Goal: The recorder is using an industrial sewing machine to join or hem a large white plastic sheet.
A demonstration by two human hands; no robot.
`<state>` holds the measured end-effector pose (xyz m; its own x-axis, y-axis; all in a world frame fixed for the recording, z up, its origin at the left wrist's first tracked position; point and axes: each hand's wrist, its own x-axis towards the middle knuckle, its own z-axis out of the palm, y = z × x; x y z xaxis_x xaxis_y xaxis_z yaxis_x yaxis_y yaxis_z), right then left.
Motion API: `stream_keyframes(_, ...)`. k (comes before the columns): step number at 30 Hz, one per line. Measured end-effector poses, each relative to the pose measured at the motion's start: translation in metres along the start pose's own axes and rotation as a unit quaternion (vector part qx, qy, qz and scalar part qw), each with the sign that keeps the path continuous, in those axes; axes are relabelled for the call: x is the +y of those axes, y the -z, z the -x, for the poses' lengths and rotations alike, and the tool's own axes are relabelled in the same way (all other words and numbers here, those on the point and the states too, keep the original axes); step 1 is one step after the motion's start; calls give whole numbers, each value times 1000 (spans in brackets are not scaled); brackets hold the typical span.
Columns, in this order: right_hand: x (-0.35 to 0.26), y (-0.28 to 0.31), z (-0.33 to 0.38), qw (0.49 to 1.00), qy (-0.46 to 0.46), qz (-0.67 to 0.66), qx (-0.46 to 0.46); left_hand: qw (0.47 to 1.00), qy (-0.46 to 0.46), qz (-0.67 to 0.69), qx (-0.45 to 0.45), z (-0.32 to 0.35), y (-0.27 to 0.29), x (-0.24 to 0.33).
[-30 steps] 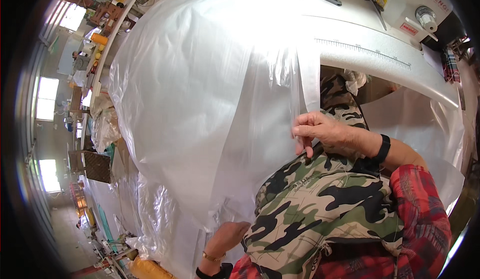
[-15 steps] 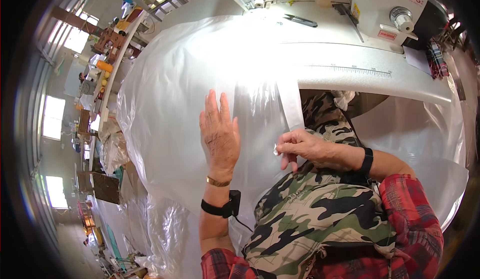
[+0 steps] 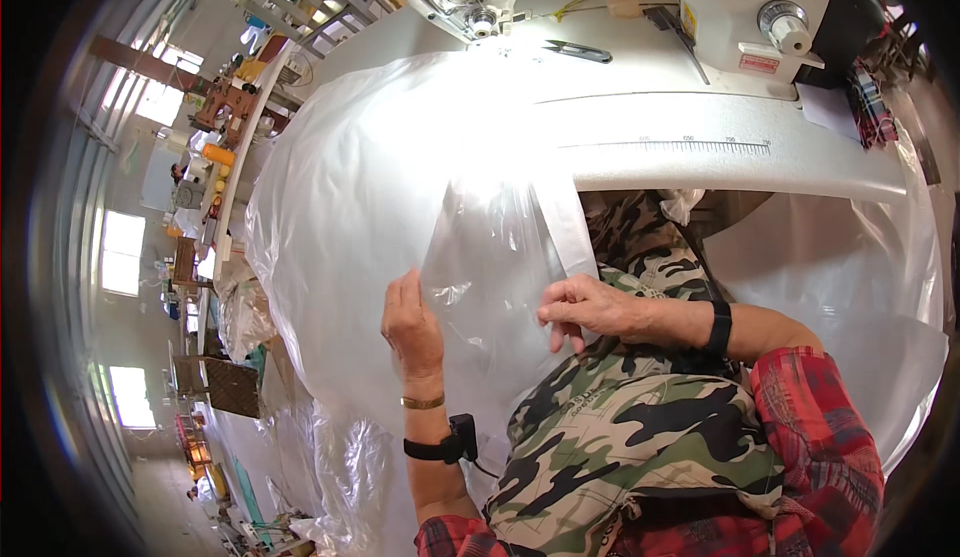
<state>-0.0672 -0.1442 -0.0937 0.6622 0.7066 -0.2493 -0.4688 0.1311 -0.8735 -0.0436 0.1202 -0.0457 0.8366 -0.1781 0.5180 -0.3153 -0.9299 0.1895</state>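
A large sheet of translucent plastic film (image 3: 330,197) spreads from under the sewing machine head (image 3: 482,23) toward my lap. My left hand (image 3: 412,325) has its fingers bent and pressed together on the film, where a fold runs up from the fingertips toward the needle area. To its right, my right hand (image 3: 588,307) pinches the film's edge between thumb and forefinger, the other fingers curled below. A flat white strip (image 3: 567,229) comes down from the machine bed's edge to just above my right hand. Glare hides the needle area.
Black-handled thread snips (image 3: 578,51) lie on the white machine bed (image 3: 690,117), which has a printed ruler. More film hangs on the right (image 3: 800,267) and bunches at lower left (image 3: 345,467). A bench with thread cones (image 3: 218,154) stands at far left.
My left hand, flat with fingers stretched before, has drawn back toward me and its fingers have closed. A fold has risen in the film. My right hand has shifted slightly left; the view has shifted.
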Motion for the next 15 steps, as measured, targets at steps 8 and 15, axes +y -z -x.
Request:
stream_keyframes(8,-5,0,6,999,35,9,15,941,86,303,-122,-47,85,49)
stream_keyframes(15,-9,-7,15,997,78,-11,15,911,60,276,-299,-33,56,57)
